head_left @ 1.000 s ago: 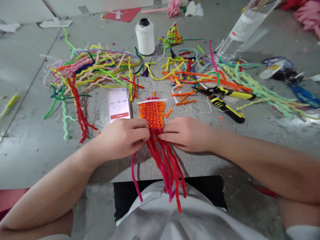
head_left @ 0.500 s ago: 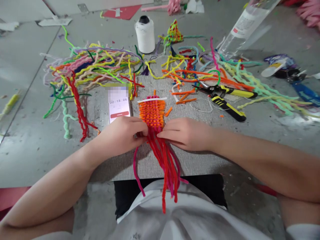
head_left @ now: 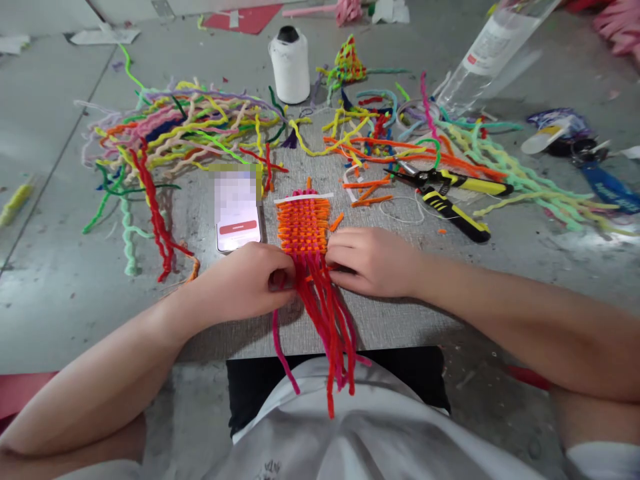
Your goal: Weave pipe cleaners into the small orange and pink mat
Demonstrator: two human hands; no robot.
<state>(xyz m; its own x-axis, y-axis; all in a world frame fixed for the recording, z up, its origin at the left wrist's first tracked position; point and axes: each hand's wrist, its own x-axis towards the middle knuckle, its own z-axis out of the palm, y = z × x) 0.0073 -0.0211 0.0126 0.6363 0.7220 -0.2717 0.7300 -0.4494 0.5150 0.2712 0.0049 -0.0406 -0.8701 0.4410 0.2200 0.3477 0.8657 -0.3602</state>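
Note:
An orange and magenta woven piece (head_left: 303, 227) lies on the grey board, with a white strip (head_left: 303, 198) across its top. Long red and magenta strands (head_left: 327, 320) hang from its lower end over the table edge toward my lap. My left hand (head_left: 265, 277) is closed at the lower left of the weave, its fingertips pinching strands there; a magenta strand trails below it. On the other side, my right hand (head_left: 370, 261) has its fingers bent together at the lower right edge, by a short orange piece; what it grips is hidden.
A phone (head_left: 238, 217) lies left of the weave. Black-and-yellow pliers (head_left: 450, 193) are to the right. Behind are a heap of coloured strands (head_left: 185, 133), a white thread spool (head_left: 291, 67), a small woven cone (head_left: 351, 61) and a clear bottle (head_left: 487, 57).
My left hand has moved slightly down, uncovering more of the phone. My right hand has shifted a little up and its fingers have curled more. A bit of orange now shows among the red strands.

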